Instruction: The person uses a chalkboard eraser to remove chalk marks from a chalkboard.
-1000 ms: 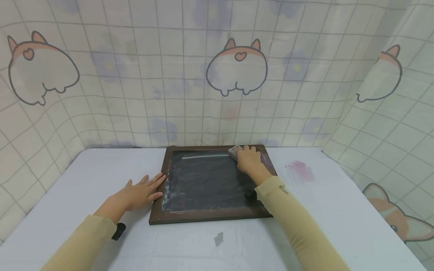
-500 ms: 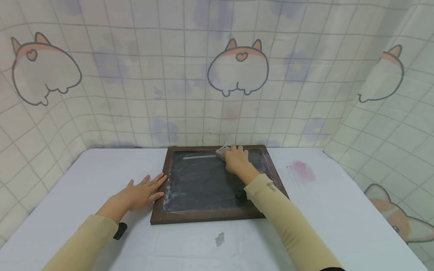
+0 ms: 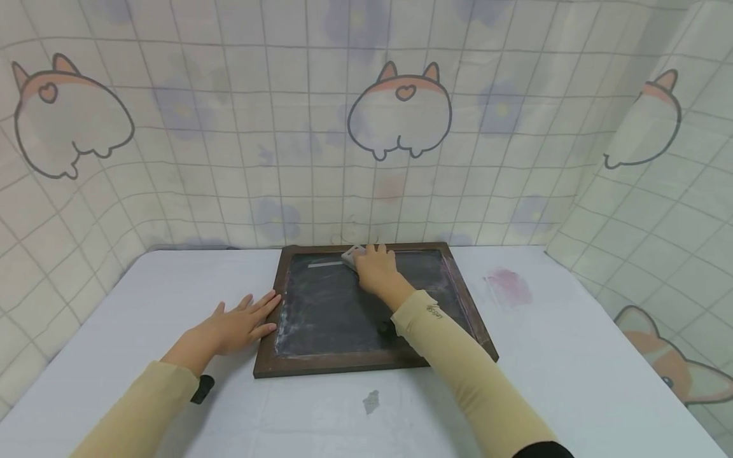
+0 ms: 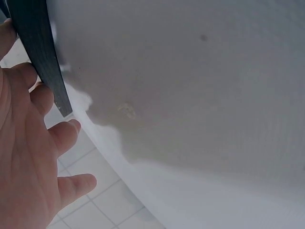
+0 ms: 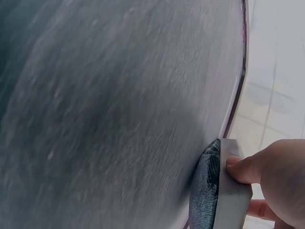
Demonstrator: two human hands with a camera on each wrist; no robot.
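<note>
A wood-framed blackboard (image 3: pixel 326 312) lies on the white table, with chalk smears along its left and lower edges. Near its top runs a pale straight chalk line (image 3: pixel 322 264). My right hand (image 3: pixel 379 272) grips a board eraser (image 3: pixel 350 257) by its light back, at the line's right end. In the right wrist view the thumb presses on that eraser (image 5: pixel 231 198), its dark felt face against the board. My left hand (image 3: pixel 231 329) lies spread, fingertips on the left side of the frame. From the left wrist, the fingers are seen at the frame's dark edge (image 4: pixel 40 52).
The table (image 3: pixel 550 362) carries a pink stain (image 3: pixel 508 287) right of the board and a grey patch (image 3: pixel 371 402) in front of it. A tiled-pattern curtain (image 3: pixel 321 184) with corgi prints stands close behind the board and along both sides.
My right hand has slid the eraser leftward along the board's top, and the chalk line has become shorter from its right end. The left hand stays in place.
</note>
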